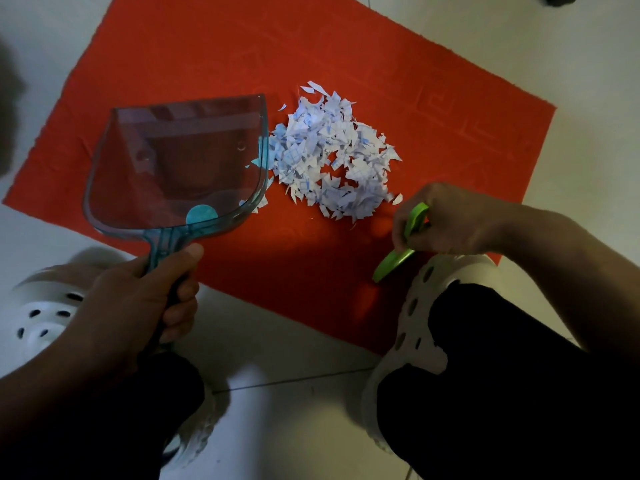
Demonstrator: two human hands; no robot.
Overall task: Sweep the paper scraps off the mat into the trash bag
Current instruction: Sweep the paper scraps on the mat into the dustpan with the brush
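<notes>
Left hand [138, 303] grips dustpan [180, 161]; few scraps [332, 157] inside.

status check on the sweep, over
Left hand gripping dustpan at pile's edge. Right hand closed on green brush. Paper scraps on mat, unswept.

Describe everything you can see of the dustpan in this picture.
The dustpan looks like clear, blue-tinted plastic with a teal rim and handle. A round teal spot sits near its neck. The left hand grips the handle, holding the pan tilted over the red mat, its open edge touching the pile of paper scraps.
</notes>
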